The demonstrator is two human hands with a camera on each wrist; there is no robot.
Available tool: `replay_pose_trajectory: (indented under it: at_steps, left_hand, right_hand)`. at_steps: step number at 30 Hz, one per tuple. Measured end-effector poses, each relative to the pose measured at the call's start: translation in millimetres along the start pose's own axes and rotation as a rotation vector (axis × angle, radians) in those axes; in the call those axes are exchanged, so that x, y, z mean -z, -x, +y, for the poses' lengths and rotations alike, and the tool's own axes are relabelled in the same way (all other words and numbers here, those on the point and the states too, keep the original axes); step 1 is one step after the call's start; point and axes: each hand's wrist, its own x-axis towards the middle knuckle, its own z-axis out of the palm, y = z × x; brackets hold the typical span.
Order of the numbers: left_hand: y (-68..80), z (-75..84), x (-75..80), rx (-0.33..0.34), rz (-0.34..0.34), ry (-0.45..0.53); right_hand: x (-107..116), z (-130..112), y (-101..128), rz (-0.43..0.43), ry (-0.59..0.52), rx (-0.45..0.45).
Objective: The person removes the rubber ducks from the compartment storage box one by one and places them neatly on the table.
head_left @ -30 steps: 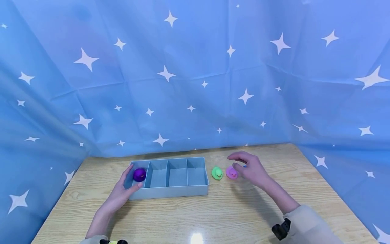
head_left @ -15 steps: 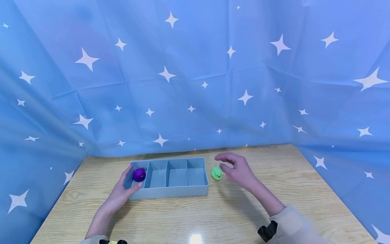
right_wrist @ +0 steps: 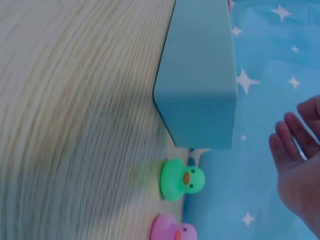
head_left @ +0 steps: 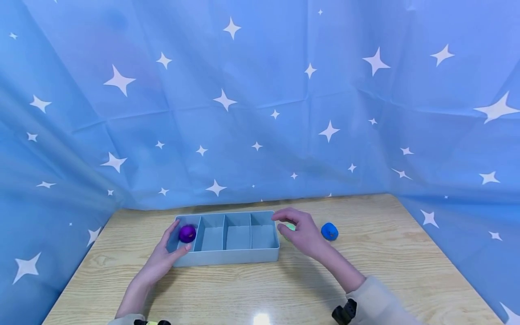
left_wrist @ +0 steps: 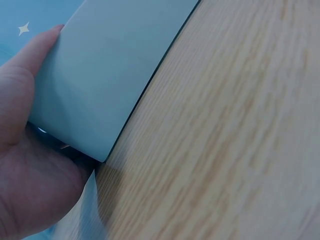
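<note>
My left hand [head_left: 160, 255] grips the left end of a blue-grey divided box [head_left: 233, 257], fingers at the back wall and thumb on the front wall. In the left wrist view the thumb presses along the box's side [left_wrist: 110, 65]. A purple rubber duck [head_left: 187, 233] sits in the leftmost compartment. My right hand [head_left: 302, 234] hovers at the box's right end, fingers loosely bent around nothing. Partly hidden beneath it in the head view is a green rubber duck [right_wrist: 175, 180]. A pink rubber duck [right_wrist: 170, 229] stands beside the green one, covered by the hand in the head view.
A small blue toy [head_left: 329, 231], with an orange spot, lies to the right of my right hand. The wooden table [head_left: 227, 293] is backed by a blue curtain [head_left: 260, 113] with white stars.
My right hand has moved left, from over the pink duck to the box's right end. The blue toy has come into full view. My left hand and the box stay put.
</note>
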Motion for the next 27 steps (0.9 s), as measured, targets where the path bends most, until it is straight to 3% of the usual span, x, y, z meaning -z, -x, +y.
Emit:
replay_pose_trajectory:
  at_steps: [19, 27]
  left_hand:
    - [1.0, 0.9, 0.8, 0.002, -0.004, -0.004]
    - [0.9, 1.3, 0.5, 0.005, -0.007, -0.011]
  right_hand:
    - [-27.0, -13.3, -3.8, -0.083, -0.189, -0.044]
    - [-37.9, -20.7, -9.0, -0.132, -0.21, -0.076]
